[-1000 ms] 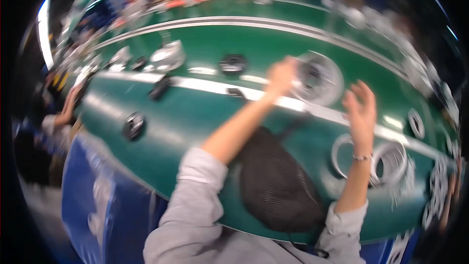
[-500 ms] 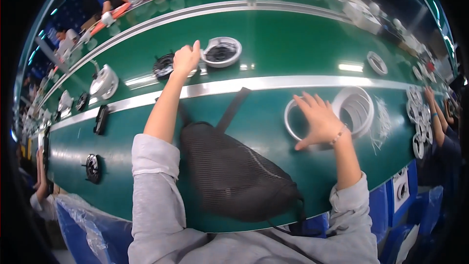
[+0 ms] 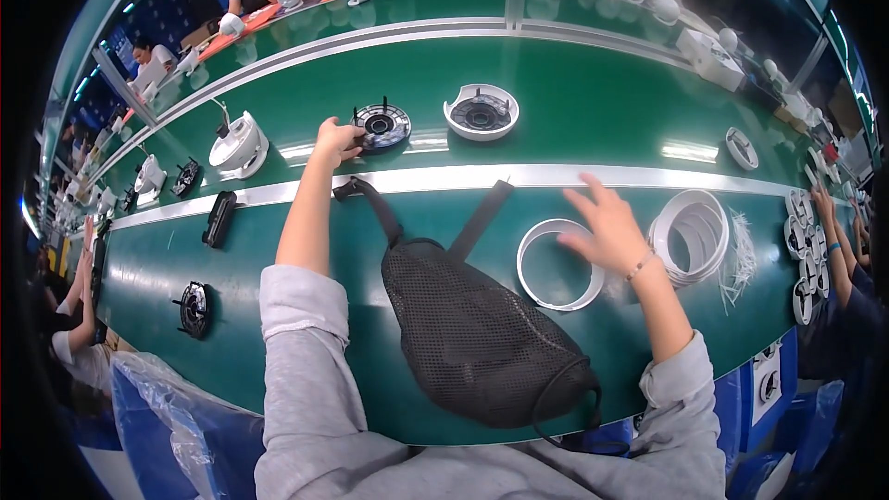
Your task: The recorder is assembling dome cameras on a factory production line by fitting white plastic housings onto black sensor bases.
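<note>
My left hand [image 3: 335,142] reaches to the far strip of the bench. Its fingers are closed at the left edge of a black round part [image 3: 382,128] with upright prongs. To the right of that part sits a white round housing [image 3: 460,128] with a similar black part inside. Over the right side of a white ring [image 3: 524,268] hovers my right hand [image 3: 607,227], fingers spread, with nothing in it. Beside it leans a stack of white rings [image 3: 718,231]. A black mesh bag [image 3: 482,333] with straps lies between my forearms.
A metal rail [image 3: 556,174] crosses the green bench. A black elongated part [image 3: 219,218] and another round black part [image 3: 194,309] lie at left. White ties [image 3: 738,259] lie beside the stack. At far right, another person's arm [image 3: 838,245] is near white parts [image 3: 804,259].
My left hand has shifted from above the black round part to its left edge. The nearer white ring sits lower, clearer of my right hand. The whole view has shifted somewhat.
</note>
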